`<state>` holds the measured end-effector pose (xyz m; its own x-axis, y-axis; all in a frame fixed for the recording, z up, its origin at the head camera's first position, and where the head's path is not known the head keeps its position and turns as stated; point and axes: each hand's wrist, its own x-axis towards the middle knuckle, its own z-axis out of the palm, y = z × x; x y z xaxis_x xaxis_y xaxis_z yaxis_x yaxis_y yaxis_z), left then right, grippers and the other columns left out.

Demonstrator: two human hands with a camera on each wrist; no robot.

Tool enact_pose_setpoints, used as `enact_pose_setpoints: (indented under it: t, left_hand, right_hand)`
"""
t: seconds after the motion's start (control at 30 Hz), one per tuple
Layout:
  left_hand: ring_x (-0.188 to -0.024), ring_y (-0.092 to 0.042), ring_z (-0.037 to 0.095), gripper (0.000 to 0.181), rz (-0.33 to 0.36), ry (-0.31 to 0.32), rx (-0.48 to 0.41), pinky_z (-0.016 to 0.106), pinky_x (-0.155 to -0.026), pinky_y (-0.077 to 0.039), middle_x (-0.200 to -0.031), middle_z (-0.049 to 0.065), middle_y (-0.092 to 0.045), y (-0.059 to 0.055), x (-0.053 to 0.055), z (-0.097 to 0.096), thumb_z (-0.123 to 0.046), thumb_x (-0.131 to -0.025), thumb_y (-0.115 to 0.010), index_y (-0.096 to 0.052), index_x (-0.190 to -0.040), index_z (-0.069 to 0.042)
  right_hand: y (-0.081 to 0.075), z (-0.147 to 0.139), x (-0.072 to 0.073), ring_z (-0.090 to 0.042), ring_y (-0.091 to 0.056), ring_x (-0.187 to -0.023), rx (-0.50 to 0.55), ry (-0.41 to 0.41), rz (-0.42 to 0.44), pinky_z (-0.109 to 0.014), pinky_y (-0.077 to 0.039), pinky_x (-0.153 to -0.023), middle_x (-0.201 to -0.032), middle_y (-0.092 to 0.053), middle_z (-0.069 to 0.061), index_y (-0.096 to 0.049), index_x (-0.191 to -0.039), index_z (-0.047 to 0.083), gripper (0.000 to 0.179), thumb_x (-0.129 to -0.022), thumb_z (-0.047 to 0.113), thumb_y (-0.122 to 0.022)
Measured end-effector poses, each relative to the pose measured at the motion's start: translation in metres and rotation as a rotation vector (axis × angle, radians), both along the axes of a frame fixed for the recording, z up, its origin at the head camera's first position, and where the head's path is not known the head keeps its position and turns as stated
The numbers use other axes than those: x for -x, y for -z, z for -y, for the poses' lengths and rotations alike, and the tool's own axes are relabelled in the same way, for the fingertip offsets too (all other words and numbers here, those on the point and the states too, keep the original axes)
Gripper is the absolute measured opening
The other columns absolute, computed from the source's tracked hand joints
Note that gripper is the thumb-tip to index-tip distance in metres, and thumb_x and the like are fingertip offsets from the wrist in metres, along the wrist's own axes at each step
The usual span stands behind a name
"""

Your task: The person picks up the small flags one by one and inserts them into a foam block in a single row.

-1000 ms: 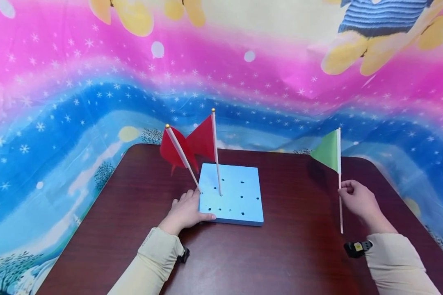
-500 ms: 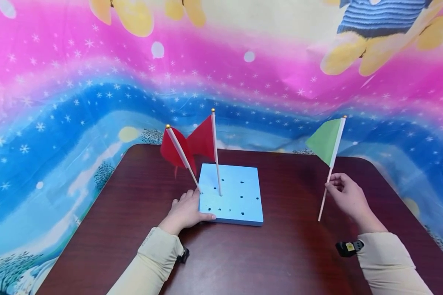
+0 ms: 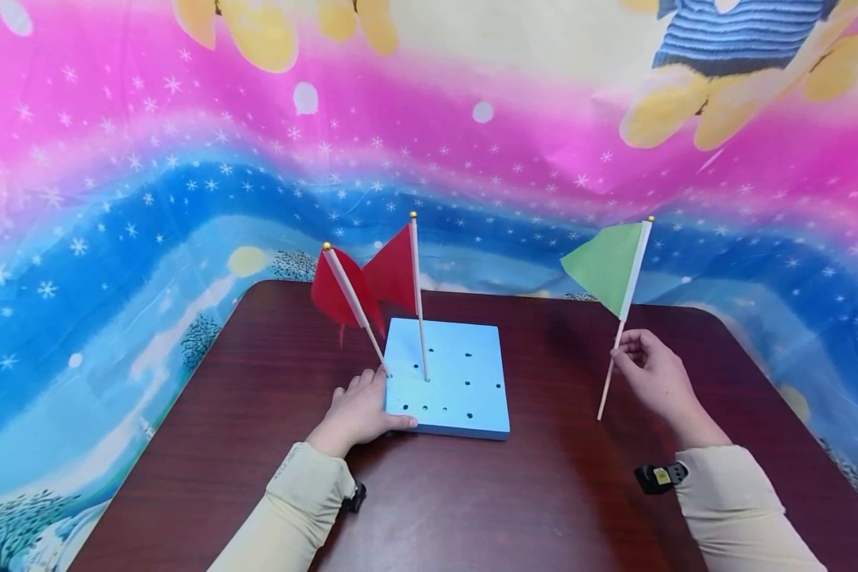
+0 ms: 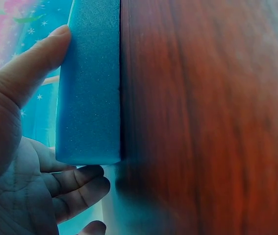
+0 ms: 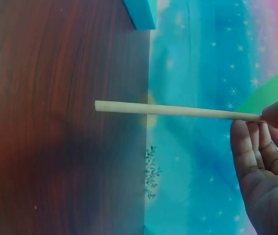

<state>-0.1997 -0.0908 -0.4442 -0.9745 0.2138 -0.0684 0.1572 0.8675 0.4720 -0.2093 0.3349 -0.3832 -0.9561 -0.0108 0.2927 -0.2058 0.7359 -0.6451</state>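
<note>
A light blue block [image 3: 449, 373] with several holes in its top lies on the table. Two red flags stand in it: a leaning one [image 3: 339, 290] at its left edge and a more upright one [image 3: 396, 270] behind. My left hand [image 3: 355, 411] rests against the block's left front corner, thumb on the top edge; in the left wrist view the block's side [image 4: 89, 93] shows beside the thumb. Right of the block, my right hand [image 3: 655, 380] pinches the stick of a green flag [image 3: 608, 262] between thumb and fingertips. The stick's bare lower end [image 5: 143, 108] points down, tilted toward the block.
The dark reddish-brown wooden table [image 3: 543, 500] extends around the block, with rounded far corners. A colourful printed cloth [image 3: 472, 167] hangs behind it and down both sides. A black device [image 3: 661, 477] is strapped at the right wrist, another [image 3: 354, 496] at the left.
My right hand has carried the green flag leftward toward the block, and its stick has tilted from upright to leaning, top to the right. The left hand and block stay put.
</note>
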Motion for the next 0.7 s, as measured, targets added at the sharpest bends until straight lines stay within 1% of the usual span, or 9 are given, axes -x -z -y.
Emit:
enact_pose_setpoints:
  t: [0.2,0.37,0.5,0.7]
  left_hand:
    - [-0.126,-0.050,0.036,0.104,-0.001,-0.003,-0.002,0.061,-0.098,-0.040,-0.137,0.019,-0.054,-0.001,-0.001,0.000,-0.053,-0.077,-0.087,-0.041,-0.152,0.002]
    - [-0.127,-0.049,0.036,0.104,0.009,-0.007,-0.005,0.061,-0.100,-0.039,-0.138,0.020,-0.054,-0.001,-0.001,0.000,-0.052,-0.078,-0.087,-0.040,-0.153,0.002]
    - [-0.127,-0.050,0.036,0.103,0.004,-0.003,-0.005,0.061,-0.099,-0.040,-0.138,0.020,-0.054,0.000,-0.001,-0.001,-0.053,-0.078,-0.087,-0.041,-0.153,0.002]
    - [-0.126,-0.050,0.035,0.103,0.001,-0.003,-0.003,0.061,-0.099,-0.040,-0.137,0.020,-0.054,0.001,0.000,-0.002,-0.053,-0.078,-0.087,-0.041,-0.152,0.002]
  right_hand:
    - [0.000,0.012,0.002,-0.002,-0.064,-0.076,0.014,-0.014,-0.005,-0.015,-0.049,-0.067,-0.102,-0.065,-0.021,-0.057,-0.118,-0.008,0.021,-0.104,0.008,-0.059]
    - [-0.001,0.024,0.006,-0.003,-0.065,-0.074,0.040,-0.026,-0.022,-0.015,-0.049,-0.067,-0.100,-0.066,-0.019,-0.057,-0.117,-0.008,0.020,-0.103,0.007,-0.061]
    - [-0.001,0.034,0.007,-0.001,-0.064,-0.073,0.087,-0.040,-0.050,-0.014,-0.049,-0.067,-0.098,-0.066,-0.019,-0.057,-0.115,-0.008,0.018,-0.102,0.005,-0.062]
    - [0.000,0.047,0.010,0.000,-0.063,-0.075,0.175,-0.077,-0.091,-0.014,-0.052,-0.069,-0.098,-0.065,-0.020,-0.057,-0.113,-0.008,0.016,-0.101,0.001,-0.062]
